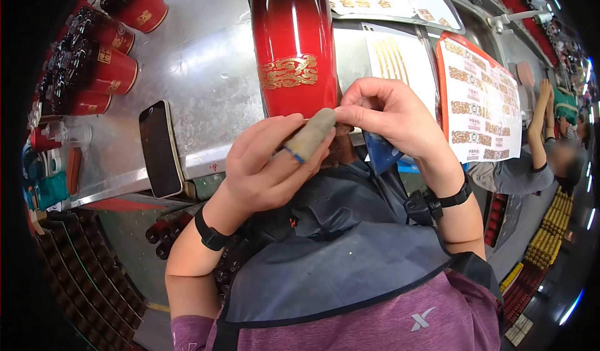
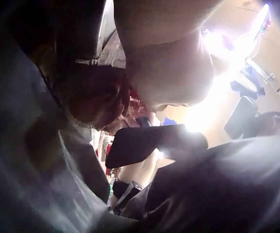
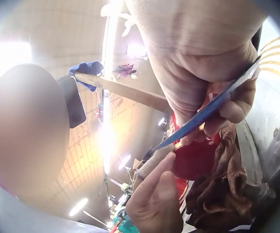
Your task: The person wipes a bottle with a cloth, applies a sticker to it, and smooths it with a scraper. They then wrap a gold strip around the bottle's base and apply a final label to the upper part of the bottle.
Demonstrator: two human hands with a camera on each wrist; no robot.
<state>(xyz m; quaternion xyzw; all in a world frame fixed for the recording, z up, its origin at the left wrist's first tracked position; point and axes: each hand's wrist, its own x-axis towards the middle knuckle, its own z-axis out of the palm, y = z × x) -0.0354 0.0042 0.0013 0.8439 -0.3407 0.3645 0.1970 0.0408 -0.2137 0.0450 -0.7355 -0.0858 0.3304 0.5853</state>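
Note:
A glossy red vase [image 1: 292, 45], darkening to black at its far end, lies on its side with its base toward me. A gold cloud-pattern band [image 1: 289, 71] crosses it near the base. My left hand [image 1: 265, 163] has its fingers stretched to the base edge, a grey finger cot [image 1: 312, 135] with a blue band covering one finger. Beside it, my right hand [image 1: 400, 113] brings thumb and forefinger together at the same edge. That hand also grips a thin blue flat sheet [image 3: 203, 114]. The left wrist view is mostly dark apron and glare.
A phone [image 1: 161, 150] lies at the metal table's [image 1: 212, 57] front left. Several red-and-black vessels [image 1: 103, 66] stand further left. Sheets of gold decals [image 1: 481, 101] lie on the right. A brown cloth [image 3: 222, 189] sits by the vase base. Another person [image 1: 531, 170] is at the far right.

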